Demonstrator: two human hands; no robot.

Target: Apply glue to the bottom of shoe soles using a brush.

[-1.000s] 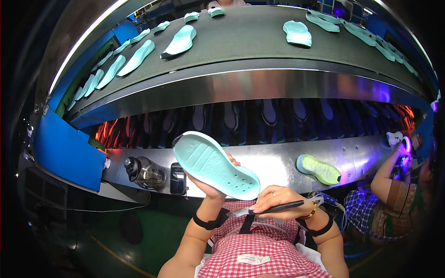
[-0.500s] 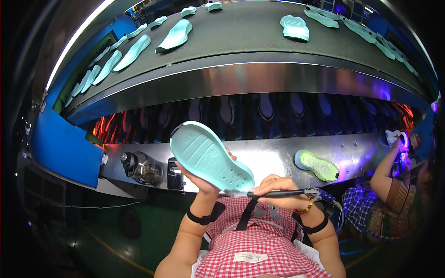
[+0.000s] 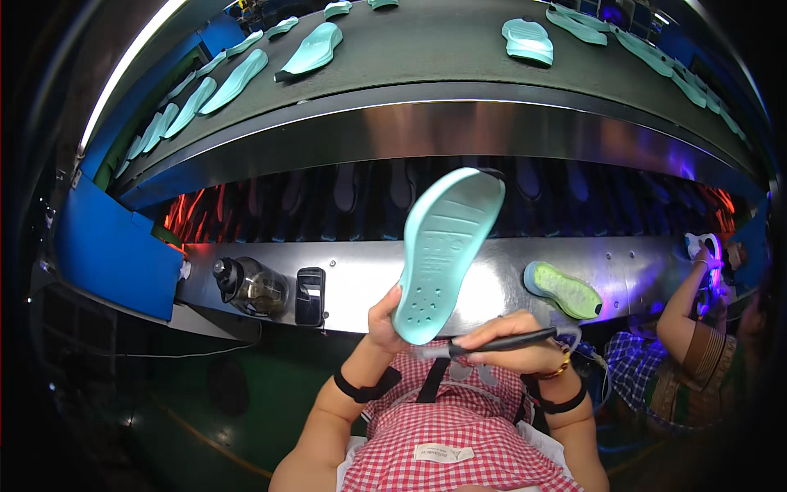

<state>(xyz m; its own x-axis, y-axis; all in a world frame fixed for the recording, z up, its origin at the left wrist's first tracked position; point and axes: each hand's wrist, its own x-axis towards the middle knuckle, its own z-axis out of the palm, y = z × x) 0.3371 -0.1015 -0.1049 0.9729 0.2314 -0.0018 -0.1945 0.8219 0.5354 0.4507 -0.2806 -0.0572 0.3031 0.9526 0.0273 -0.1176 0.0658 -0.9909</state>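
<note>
A mint-green shoe sole (image 3: 447, 254) stands raised in front of me, its black-tipped end up and its holed end down. My left hand (image 3: 384, 324) grips it near the lower end, by its left edge. Just right of that end, my right hand (image 3: 516, 353) is closed round a brush (image 3: 529, 337) with a black handle and a thin tube or cord at its rear. The pale brush tip is close under the sole; whether they touch, I cannot tell. Another sole (image 3: 566, 291), yellow-green with a blue rim, lies on the metal bench (image 3: 484, 307) to the right.
A dark-lidded bottle (image 3: 250, 287) and a black phone (image 3: 310, 297) are on the bench at left. Beyond runs a conveyor belt (image 3: 410, 61) carrying several mint soles (image 3: 311, 53). At far right, another person's arm (image 3: 683, 303) reaches toward a purple-lit object.
The sole has moved right and up, turning so its black-tipped end leans right instead of left. The brush has come slightly away from it. Both hands keep their holds.
</note>
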